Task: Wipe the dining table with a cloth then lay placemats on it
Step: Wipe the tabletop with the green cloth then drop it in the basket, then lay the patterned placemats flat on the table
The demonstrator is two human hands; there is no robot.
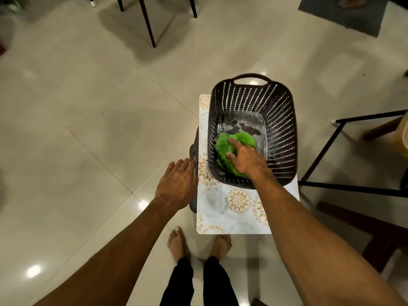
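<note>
Right hand down inside the dark perforated plastic basket, fingers spread and curling onto the green cloth, palm pressed over its near half; grip looks only half formed, so whether the cloth is actually pinched cannot be told. Cloth directly beneath and just ahead of that hand, bunched in the near-left corner of the basket floor, fluffy and crumpled like microfibre, with no clear long axis, more a loose heap than a folded strip. Beyond the fingertips, a glossy, wet-looking patch of bare basket bottom. Left hand outside the basket, off to its left and nearer the body, open and flat, fingers extended toward the basket's side, holding nothing, close to the edge of the floral-patterned placemat on which the basket stands. Placemat thin, stiff-looking, printed with gold and grey medallions, resting on a small dark stool whose rim shows just beside the left fingertips. Right hand clearly the nearer one to the cloth, already touching it; probably only a closing of the fingers and a lift straight up past the tall slotted walls needed. Wiping apparently not yet begun. Pale glossy floor tiles all around, thin black furniture legs well ahead.
</note>
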